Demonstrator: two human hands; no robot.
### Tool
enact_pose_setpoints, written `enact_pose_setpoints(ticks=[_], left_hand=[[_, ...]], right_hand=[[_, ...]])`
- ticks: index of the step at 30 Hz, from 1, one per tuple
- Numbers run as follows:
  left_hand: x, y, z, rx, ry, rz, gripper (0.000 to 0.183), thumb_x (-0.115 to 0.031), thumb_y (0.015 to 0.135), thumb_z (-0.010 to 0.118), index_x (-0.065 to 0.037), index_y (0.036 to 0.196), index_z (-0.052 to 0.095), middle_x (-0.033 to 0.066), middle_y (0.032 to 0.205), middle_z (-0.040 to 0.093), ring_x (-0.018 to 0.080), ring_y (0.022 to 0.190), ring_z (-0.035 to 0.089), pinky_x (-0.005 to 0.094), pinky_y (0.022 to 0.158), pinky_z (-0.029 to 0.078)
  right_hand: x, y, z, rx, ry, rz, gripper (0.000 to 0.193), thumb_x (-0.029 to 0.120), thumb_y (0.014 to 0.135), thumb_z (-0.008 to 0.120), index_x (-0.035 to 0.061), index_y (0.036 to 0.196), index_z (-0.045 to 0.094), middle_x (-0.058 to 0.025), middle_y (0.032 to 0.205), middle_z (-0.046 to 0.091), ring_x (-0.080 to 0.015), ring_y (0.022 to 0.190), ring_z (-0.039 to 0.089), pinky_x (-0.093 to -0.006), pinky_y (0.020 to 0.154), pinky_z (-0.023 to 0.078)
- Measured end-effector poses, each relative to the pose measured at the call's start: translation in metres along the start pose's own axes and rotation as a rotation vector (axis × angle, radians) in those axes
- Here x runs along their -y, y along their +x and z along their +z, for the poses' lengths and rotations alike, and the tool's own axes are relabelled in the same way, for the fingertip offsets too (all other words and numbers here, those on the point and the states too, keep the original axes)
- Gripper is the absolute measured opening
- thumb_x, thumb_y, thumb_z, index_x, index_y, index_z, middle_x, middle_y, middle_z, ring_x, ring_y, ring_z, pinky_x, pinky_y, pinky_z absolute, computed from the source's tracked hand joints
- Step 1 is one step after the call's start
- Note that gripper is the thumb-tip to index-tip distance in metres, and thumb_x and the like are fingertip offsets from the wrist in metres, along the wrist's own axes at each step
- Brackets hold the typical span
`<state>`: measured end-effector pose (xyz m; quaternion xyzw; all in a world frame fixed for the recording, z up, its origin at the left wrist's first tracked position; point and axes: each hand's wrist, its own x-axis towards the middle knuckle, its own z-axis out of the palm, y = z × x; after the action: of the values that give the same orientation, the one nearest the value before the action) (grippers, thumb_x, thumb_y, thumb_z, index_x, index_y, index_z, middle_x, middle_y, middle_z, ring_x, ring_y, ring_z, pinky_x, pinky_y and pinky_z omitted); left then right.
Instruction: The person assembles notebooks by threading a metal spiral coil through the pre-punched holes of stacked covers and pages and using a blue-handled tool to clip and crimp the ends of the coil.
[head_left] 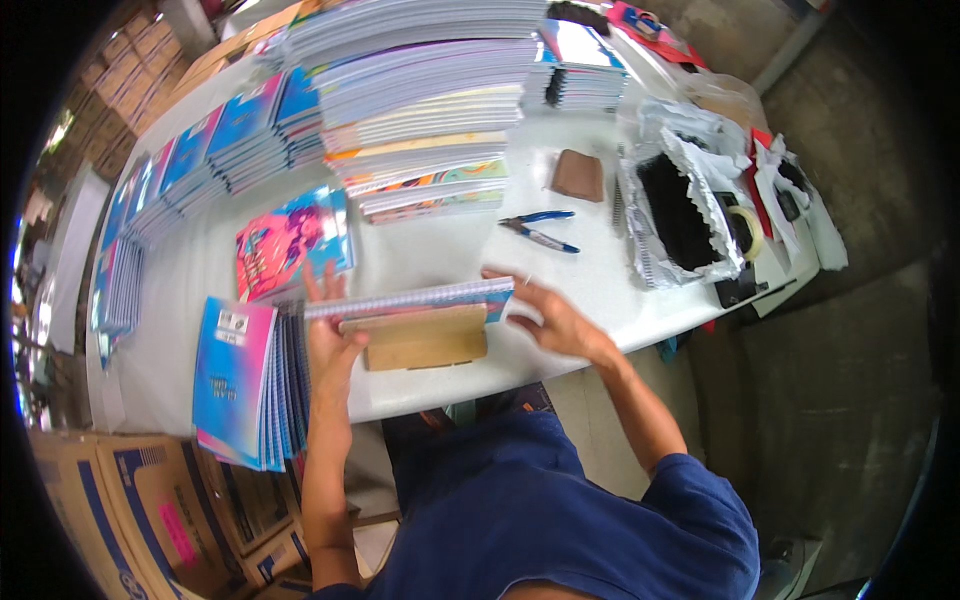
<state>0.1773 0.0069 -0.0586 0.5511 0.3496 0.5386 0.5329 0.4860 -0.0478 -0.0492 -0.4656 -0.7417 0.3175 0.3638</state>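
A small stack of spiral notebooks (430, 297) stands on edge near the front of the table, wire binding upward. My left hand (332, 325) grips its left end, thumb on the near side and fingers partly raised behind. My right hand (552, 318) holds the right end, fingers reaching over the back and thumb in front. Against the near side of the notebooks is a brown cardboard piece (427, 340). Left of my left hand leans a row of blue and pink notebooks (235, 375). Just beyond it lies a pink and blue illustrated notebook (292, 240).
Tall notebook stacks (420, 105) fill the table's far middle; more blue notebooks (190, 155) line the left edge. Blue-handled pliers (542, 228) and a brown pad (578, 175) lie to the right. Beyond them is a paper-lined box (685, 210) beside a tape roll (748, 232). Cartons (150, 510) stand lower left.
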Motion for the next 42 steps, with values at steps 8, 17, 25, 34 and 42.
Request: enact_pose_setpoints(ticks=[8,17,25,34,42], left_hand=[[-0.022,0.005,-0.011,-0.220,0.126,0.152,0.120,-0.065,0.070,0.073,-0.011,0.156,0.008,0.0172,0.158,0.022,0.0339,0.145,0.024,0.0421,0.113,0.022],[-0.066,-0.005,0.014,-0.306,0.417,0.280,0.083,-0.033,0.090,0.067,-0.005,0.153,0.020,0.0157,0.157,0.027,0.0320,0.144,0.026,0.0436,0.117,0.018],[-0.099,0.010,0.127,0.226,1.306,0.506,0.073,-0.041,0.079,0.071,-0.007,0.140,0.048,0.0137,0.148,0.042,0.0397,0.141,0.029,0.0565,0.113,0.019],[-0.073,0.025,0.127,0.414,1.282,0.427,0.051,-0.035,0.086,0.064,-0.017,0.134,0.055,0.0031,0.127,0.063,0.0318,0.116,0.059,0.0481,0.101,0.041],[-0.072,0.022,0.126,0.419,1.260,0.446,0.048,-0.034,0.088,0.063,-0.014,0.131,0.058,0.0048,0.126,0.064,0.0286,0.114,0.060,0.0469,0.102,0.040]], right_hand=[[-0.140,0.045,-0.183,-0.795,-1.029,0.503,0.019,0.012,0.077,0.065,0.0028,0.093,0.066,-0.0182,0.091,0.066,-0.0390,0.084,0.066,-0.0477,0.072,0.053],[-0.133,0.033,-0.182,-0.659,-0.821,0.595,0.022,0.019,0.084,0.060,0.0032,0.096,0.070,-0.0214,0.098,0.069,-0.0409,0.086,0.067,-0.0507,0.077,0.052],[0.064,0.023,-0.088,-0.186,-0.017,0.090,0.016,0.004,0.083,0.071,0.0035,0.098,0.071,-0.0064,0.090,0.069,-0.0158,0.075,0.064,-0.0277,0.066,0.050],[0.059,0.020,-0.062,-0.075,0.175,0.137,0.013,0.008,0.085,0.070,0.0043,0.098,0.070,-0.0048,0.085,0.066,-0.0145,0.077,0.061,-0.0294,0.069,0.048],[0.057,0.020,-0.063,-0.012,0.048,-0.086,0.014,0.002,0.084,0.068,-0.0002,0.098,0.069,-0.0058,0.088,0.065,-0.0158,0.077,0.058,-0.0296,0.070,0.049]])
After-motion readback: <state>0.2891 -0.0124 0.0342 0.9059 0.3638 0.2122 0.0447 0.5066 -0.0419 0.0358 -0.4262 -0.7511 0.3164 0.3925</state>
